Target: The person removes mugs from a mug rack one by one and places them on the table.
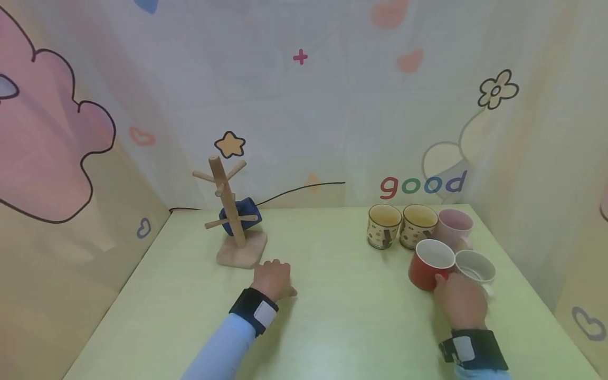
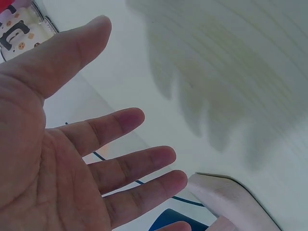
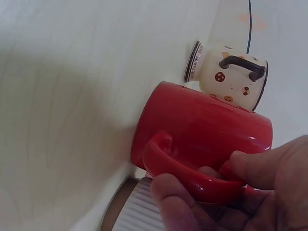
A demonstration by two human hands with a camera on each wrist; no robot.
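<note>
A red mug (image 1: 421,270) with a white inside stands at the front of a group of mugs on the right. My right hand (image 1: 463,302) holds its handle (image 3: 192,177), thumb and fingers around it in the right wrist view. A white mug (image 1: 476,267) is just beside it, partly behind that hand. My left hand (image 1: 273,281) hovers over the table near the base of a wooden mug tree (image 1: 227,200). In the left wrist view its fingers (image 2: 127,171) are extended, holding nothing. On the mug tree a blue mug (image 1: 250,212) hangs on its side, partly hidden by the post.
Two cream patterned mugs (image 1: 382,228) and a pink mug (image 1: 454,226) stand behind the red mug at the back right. The pale table (image 1: 323,316) meets a printed cloth backdrop (image 1: 304,116) behind and at the sides.
</note>
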